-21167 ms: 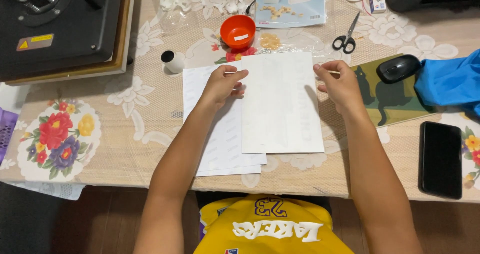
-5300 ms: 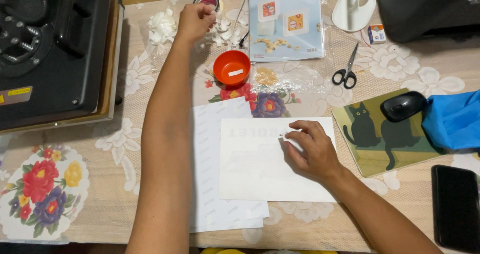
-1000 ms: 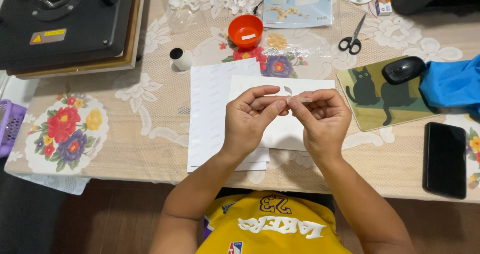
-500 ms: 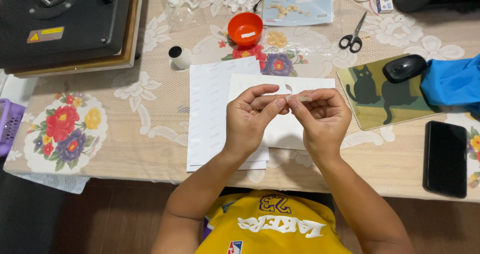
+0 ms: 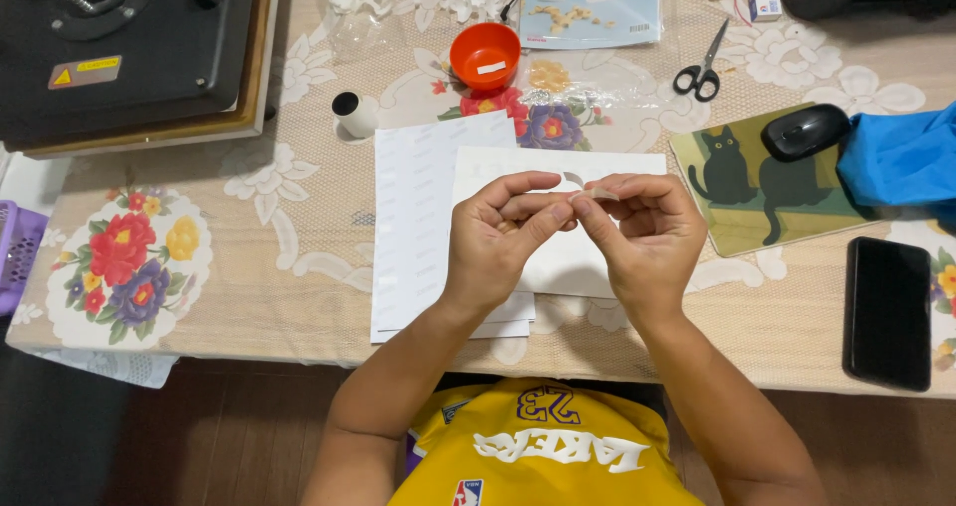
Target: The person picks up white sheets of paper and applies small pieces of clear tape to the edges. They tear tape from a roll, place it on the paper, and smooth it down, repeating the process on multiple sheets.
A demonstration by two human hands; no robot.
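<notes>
Your left hand (image 5: 503, 237) and right hand (image 5: 637, 232) meet just above the white sheet (image 5: 573, 222), fingertips pinched together on a small pale strip (image 5: 588, 189) that looks like a bit of tape or a sticker; its free end curls up between your thumbs. Both hands are closed on that strip, which is held off the table and not yet laid on anything. I judge the work to be at an early or middle stage: the strip is still being peeled or readied, and nothing I can make out has been stuck to the white sheet so far.

That sheet lies partly over a second stack of white paper (image 5: 423, 217) that juts out to its left. Nothing blocks the sheet itself apart from your own hands, which cover its middle.

To the right of the white sheet are a green cat mat (image 5: 742, 202) with a black mouse (image 5: 805, 132) on its upper corner, a blue cloth (image 5: 901, 157), and a black phone (image 5: 886, 312) nearer you. Beyond the sheet stand a small white cup (image 5: 356, 114), an orange bowl (image 5: 484, 56), scissors (image 5: 700, 72) and a light blue packet (image 5: 593, 3). Far left of it sits a black press machine (image 5: 119, 38).
</notes>
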